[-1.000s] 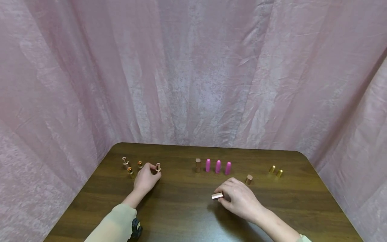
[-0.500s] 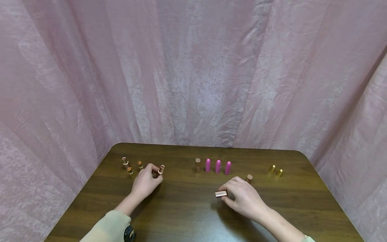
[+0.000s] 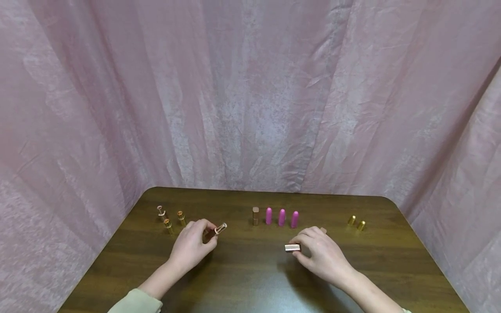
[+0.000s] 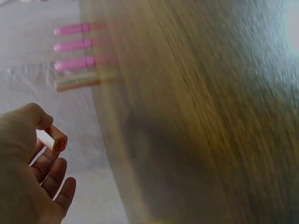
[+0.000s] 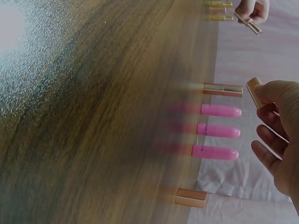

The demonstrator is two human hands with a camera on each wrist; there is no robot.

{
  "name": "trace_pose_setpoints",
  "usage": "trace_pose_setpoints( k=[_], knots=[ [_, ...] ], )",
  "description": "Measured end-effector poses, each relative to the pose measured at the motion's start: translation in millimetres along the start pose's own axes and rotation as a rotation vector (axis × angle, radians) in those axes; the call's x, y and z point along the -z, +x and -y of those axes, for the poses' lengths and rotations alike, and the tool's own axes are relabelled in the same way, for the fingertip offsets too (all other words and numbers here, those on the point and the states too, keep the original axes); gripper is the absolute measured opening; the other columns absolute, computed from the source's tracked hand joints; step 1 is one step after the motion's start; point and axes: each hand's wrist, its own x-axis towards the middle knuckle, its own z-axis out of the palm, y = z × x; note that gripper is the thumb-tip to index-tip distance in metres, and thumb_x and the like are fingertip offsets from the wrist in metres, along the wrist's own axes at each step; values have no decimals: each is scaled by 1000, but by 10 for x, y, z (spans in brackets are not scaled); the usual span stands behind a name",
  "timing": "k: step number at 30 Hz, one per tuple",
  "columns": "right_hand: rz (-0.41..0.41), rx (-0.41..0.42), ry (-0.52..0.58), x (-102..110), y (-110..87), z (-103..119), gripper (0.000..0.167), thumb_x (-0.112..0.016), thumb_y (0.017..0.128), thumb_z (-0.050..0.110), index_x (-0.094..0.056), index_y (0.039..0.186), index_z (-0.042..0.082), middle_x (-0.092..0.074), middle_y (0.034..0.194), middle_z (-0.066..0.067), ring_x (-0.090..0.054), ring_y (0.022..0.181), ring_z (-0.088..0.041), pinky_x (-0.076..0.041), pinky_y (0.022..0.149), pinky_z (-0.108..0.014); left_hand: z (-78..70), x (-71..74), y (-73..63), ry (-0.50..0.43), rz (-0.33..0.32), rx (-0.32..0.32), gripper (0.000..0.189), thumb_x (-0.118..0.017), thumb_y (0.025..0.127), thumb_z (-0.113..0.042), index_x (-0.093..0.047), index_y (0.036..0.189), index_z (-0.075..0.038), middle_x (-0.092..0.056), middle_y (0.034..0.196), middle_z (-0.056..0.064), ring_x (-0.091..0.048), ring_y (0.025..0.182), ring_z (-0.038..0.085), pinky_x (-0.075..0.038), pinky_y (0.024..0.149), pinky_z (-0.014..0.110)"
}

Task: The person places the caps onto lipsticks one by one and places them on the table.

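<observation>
My left hand (image 3: 192, 243) pinches a rose-gold lipstick base (image 3: 221, 228) above the table, its narrow tube tilted up to the right. In the left wrist view, thumb and fingers grip that base (image 4: 58, 142) while the other fingers curl loosely. Held sideways between thumb and fingers of my right hand (image 3: 322, 256) is a rose-gold lipstick cap (image 3: 292, 248), one end pointing left. The right wrist view shows this cap (image 5: 255, 92) apart from the table. Another rose-gold cap (image 5: 190, 198) stands on the table, mostly hidden behind my right hand in the head view.
Beyond the hands stand a capped rose-gold lipstick (image 3: 255, 216) and three pink tubes (image 3: 282, 218) in a row. At left are two gold lipstick bases (image 3: 168, 225) and a rose-gold one (image 3: 161, 213). Two gold caps (image 3: 361, 225) stand at right. A pink curtain (image 3: 250, 95) hangs behind.
My left hand has moved right and nearer with the lipstick base, which has gone from upright to tilted right. My right hand has shifted slightly right with its cap, covering the standing cap more.
</observation>
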Motion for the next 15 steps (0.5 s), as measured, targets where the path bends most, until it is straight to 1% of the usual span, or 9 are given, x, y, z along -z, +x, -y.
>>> trace_pose_setpoints(
  k=[1,3,6,8,10,13,15],
  knots=[
    [-6,-4,4,5,-4,0,30,-92,73,18,-75,97,26,-68,98,17,-60,98,-8,-51,85,-48,-36,7,-12,4,-3,-22,20,-81,80,-19,-69,95,-24,-60,82,-17,-52,83,10,-45,75,35],
    [-18,-11,10,16,-14,-1,31,-92,73,19,-75,97,26,-68,98,18,-60,99,-8,-52,86,-47,-107,9,-32,18,-8,-74,21,-82,79,-18,-69,95,-25,-59,82,-19,-51,83,8,-45,77,34],
    [-39,-15,20,38,-25,0,32,-93,72,19,-75,97,27,-69,98,19,-61,99,-7,-53,85,-39,-226,7,-50,36,-18,-172,23,-84,77,-17,-70,95,-24,-60,83,-18,-52,83,7,-47,78,34],
    [-46,-15,24,54,-28,-1,33,-93,72,20,-75,98,27,-69,98,20,-61,99,-5,-52,82,-34,-305,-2,-52,50,-25,-240,24,-86,77,-17,-71,95,-24,-61,84,-18,-53,84,7,-47,79,34],
    [-51,-11,23,70,-26,-1,33,-93,72,20,-75,98,27,-69,98,20,-61,99,-5,-52,81,-32,-381,-13,-49,55,-33,-300,25,-87,77,-18,-71,95,-24,-62,85,-18,-54,84,7,-48,78,34],
    [-51,-8,29,94,-21,1,32,-93,73,21,-75,99,27,-69,99,21,-61,100,-4,-53,81,-32,-482,-26,-42,51,-42,-361,26,-88,77,-19,-70,94,-25,-62,86,-18,-54,85,6,-48,78,33],
    [-57,-1,31,107,-15,5,33,-93,73,20,-75,100,27,-69,99,20,-61,100,-5,-53,80,-32,-537,-31,-38,42,-42,-387,26,-88,77,-19,-69,94,-25,-61,87,-18,-54,86,6,-48,78,32]
  ],
)
